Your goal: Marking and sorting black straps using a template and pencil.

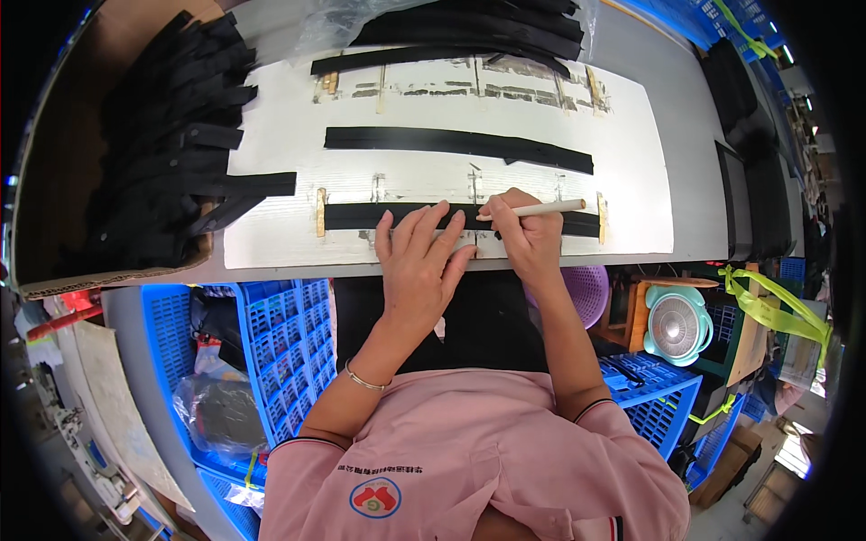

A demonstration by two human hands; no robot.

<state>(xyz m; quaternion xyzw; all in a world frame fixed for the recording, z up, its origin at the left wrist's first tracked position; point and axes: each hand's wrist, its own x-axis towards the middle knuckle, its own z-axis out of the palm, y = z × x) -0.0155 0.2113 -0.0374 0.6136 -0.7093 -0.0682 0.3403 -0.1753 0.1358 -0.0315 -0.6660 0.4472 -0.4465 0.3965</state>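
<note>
A long black fabric strip lies straight across the near part of a white board, between two tan tape marks. My left hand rests on it with the fingers spread, pressing near its middle. A slim white pen is pinched in my right hand, its tip down at the strip just right of my left fingertips. Farther back on the board lies a second black strip, slightly bent. My right fingers partly cover the near strip.
At left, an open cardboard box overflows with black strips. More black strips are heaped at the back beside clear plastic. Below the table edge stand blue crates, a purple basket and a small teal fan.
</note>
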